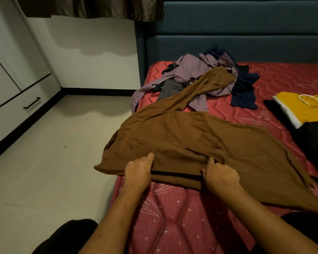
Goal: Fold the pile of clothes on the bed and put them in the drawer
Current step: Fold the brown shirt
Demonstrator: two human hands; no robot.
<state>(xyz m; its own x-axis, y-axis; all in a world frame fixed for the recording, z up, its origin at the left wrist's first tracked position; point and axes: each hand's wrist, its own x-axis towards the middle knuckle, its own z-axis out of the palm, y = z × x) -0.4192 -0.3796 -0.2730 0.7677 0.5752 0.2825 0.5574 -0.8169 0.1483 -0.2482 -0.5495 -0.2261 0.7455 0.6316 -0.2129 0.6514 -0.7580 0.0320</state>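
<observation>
A brown garment (187, 136) lies spread across the near part of the red mattress (176, 217), one long part trailing back toward the pile. My left hand (138, 173) grips its near folded edge at the left, thumb on top. My right hand (220, 177) pinches the same edge further right. Behind it sits the pile of clothes (206, 74): mauve, grey and navy pieces, tangled. The drawer (17, 109) with a black handle is in the white cabinet at the left.
A yellow and white garment (301, 109) and a black one (314, 142) lie at the mattress's right side. A blue headboard (237, 37) stands behind. Pale floor (59, 162) runs between bed and cabinet. Dark curtain hangs at top.
</observation>
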